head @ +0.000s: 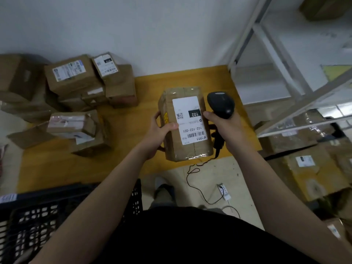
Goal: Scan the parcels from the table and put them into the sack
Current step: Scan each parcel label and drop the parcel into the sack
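Centrally held parcel (179, 149): brown taped box, lifted over the near edge of the yellow table (148, 92); white label (188, 119) faced up, printed 102.
Left hand (162, 128): gripped the box's left side, thumb pressed on the label's edge, fingers curled round the side.
Right hand (224, 126): wrapped round the handle of the black scanner (221, 104); scanner head sat just beside the box's right edge.
Cable (192, 172): trailed from the scanner to the floor, near a white power strip (223, 191).
Other boxes (76, 77): were piled on the table's far left, against the wall.
Black crate (38, 216): stood lower left, beside the table.
White rack (266, 44): stood right of the table.
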